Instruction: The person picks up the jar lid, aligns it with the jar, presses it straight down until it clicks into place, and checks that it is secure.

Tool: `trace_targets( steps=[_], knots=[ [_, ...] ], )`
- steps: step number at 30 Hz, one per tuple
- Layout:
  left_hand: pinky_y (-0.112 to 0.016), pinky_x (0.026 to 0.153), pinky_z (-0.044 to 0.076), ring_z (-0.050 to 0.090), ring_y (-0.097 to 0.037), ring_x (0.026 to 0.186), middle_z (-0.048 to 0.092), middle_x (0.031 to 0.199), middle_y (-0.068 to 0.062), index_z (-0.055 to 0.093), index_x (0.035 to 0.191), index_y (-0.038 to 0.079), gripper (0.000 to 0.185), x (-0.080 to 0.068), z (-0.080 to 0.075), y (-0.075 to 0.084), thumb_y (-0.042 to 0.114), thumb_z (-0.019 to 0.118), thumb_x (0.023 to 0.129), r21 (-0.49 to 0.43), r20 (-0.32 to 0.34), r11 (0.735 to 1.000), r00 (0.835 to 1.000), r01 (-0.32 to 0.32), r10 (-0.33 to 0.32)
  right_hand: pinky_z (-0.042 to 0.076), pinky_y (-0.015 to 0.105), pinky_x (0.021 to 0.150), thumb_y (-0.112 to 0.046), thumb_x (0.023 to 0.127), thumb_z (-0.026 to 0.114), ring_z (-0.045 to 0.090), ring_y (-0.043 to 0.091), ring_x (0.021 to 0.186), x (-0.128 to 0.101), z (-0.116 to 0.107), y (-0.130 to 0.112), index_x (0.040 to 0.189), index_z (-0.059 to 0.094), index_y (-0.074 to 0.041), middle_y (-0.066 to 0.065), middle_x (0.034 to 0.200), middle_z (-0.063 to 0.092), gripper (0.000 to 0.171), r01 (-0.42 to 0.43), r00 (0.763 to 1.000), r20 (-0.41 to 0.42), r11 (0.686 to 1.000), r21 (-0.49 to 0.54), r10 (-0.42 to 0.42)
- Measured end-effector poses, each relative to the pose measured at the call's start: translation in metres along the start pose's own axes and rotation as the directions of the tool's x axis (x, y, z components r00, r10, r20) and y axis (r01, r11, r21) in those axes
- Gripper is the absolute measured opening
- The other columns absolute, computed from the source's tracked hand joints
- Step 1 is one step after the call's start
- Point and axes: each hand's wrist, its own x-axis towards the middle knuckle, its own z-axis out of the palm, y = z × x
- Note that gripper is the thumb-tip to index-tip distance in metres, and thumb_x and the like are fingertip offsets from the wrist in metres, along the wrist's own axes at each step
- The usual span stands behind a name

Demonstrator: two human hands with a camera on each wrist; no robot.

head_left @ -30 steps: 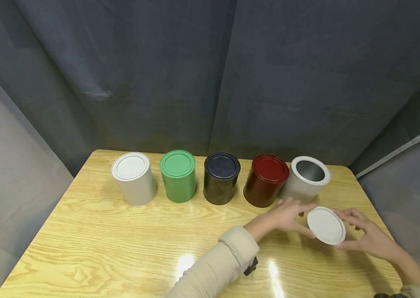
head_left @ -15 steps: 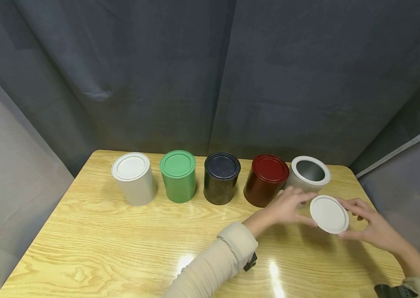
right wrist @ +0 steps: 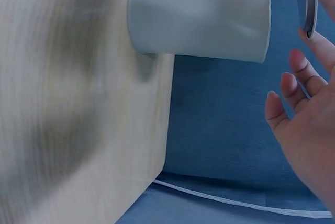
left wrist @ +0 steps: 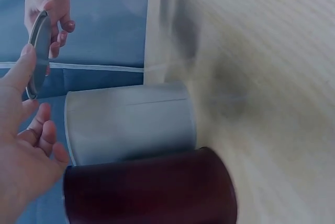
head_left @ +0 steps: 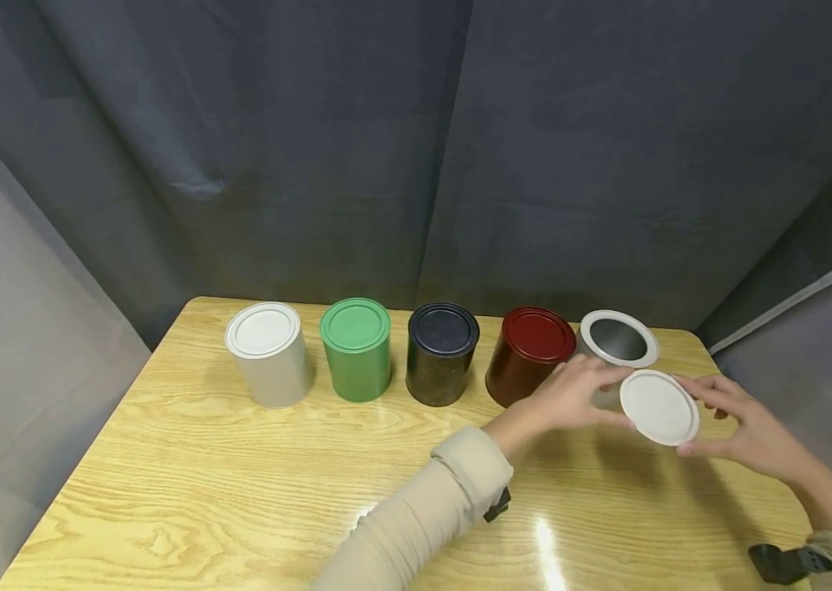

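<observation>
A round white lid is held up off the table between both hands, in front of the uncovered white can at the right end of the row. My left hand pinches its left edge between thumb and fingers. On the opposite edge, my right hand pinches it the same way. In the left wrist view the lid appears nearly edge-on, level with the can's mouth end. The right wrist view shows only a slice of the lid, with the remaining right-hand fingers loosely curled below it.
Left of the uncovered can stand a dark red can, a black can, a green can and another white can, all lidded. They line the back of the wooden table. Dark curtains hang behind and beside it.
Both hands have carried the lid away from the person and slightly right, closer to the uncovered white can, which it now overlaps in the head view. The cans stay put.
</observation>
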Motion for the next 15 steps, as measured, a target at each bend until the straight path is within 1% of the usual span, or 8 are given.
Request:
trace_targets(
  steps=[2, 4, 8, 12, 15],
  knots=[
    [-0.015, 0.071, 0.032, 0.040, -0.003, 0.093, 0.052, 0.108, 0.009, 0.045, 0.135, 0.027, 0.070, 0.003, -0.006, 0.001, 0.055, 0.065, 0.075, 0.022, 0.021, 1.000, 1.000, -0.006, 0.006, 0.028, 0.022, 0.063, 0.000, 0.048, 0.087, 0.035, 0.004, 0.087, 0.003, -0.004, -0.001, 0.127, 0.052, 0.000, -0.010, 0.104, 0.046, 0.086, -0.003, 1.000, 0.006, 1.000, 0.003, 0.003],
    [-0.015, 0.070, 0.034, 0.041, -0.002, 0.092, 0.053, 0.104, 0.009, 0.045, 0.136, 0.026, 0.071, 0.007, -0.013, 0.001, 0.056, 0.064, 0.075, 0.047, 0.041, 0.999, 0.999, -0.004, 0.002, 0.027, 0.023, 0.061, 0.001, 0.050, 0.086, 0.033, 0.004, 0.086, 0.006, -0.008, -0.002, 0.128, 0.050, 0.000, -0.009, 0.103, 0.045, 0.087, -0.010, 1.000, 0.015, 1.000, 0.005, 0.010],
    [-0.015, 0.068, 0.034, 0.042, 0.000, 0.087, 0.051, 0.096, 0.010, 0.046, 0.134, 0.025, 0.069, 0.014, -0.023, 0.001, 0.056, 0.064, 0.075, 0.070, 0.042, 0.997, 0.999, -0.012, 0.009, 0.026, 0.025, 0.060, 0.002, 0.055, 0.083, 0.031, 0.004, 0.085, 0.013, -0.016, -0.004, 0.132, 0.046, -0.002, -0.010, 0.102, 0.042, 0.087, -0.031, 0.999, 0.035, 0.999, 0.012, 0.031],
    [-0.015, 0.067, 0.034, 0.042, -0.001, 0.086, 0.051, 0.097, 0.010, 0.046, 0.134, 0.028, 0.067, 0.020, -0.032, 0.000, 0.056, 0.063, 0.076, 0.074, 0.048, 0.997, 0.999, -0.015, 0.011, 0.026, 0.024, 0.062, 0.004, 0.055, 0.082, 0.031, 0.004, 0.084, 0.020, -0.022, -0.006, 0.133, 0.046, -0.003, -0.009, 0.100, 0.043, 0.086, -0.039, 0.999, 0.037, 0.999, 0.032, 0.038],
    [-0.015, 0.066, 0.035, 0.043, -0.001, 0.084, 0.053, 0.097, 0.008, 0.045, 0.135, 0.027, 0.068, 0.023, -0.038, -0.002, 0.056, 0.063, 0.076, 0.075, 0.044, 0.997, 0.999, -0.022, 0.018, 0.026, 0.023, 0.061, 0.004, 0.057, 0.082, 0.031, 0.004, 0.084, 0.026, -0.025, -0.007, 0.133, 0.045, -0.003, -0.009, 0.099, 0.043, 0.085, -0.034, 0.999, 0.039, 0.999, 0.034, 0.032]
  ],
)
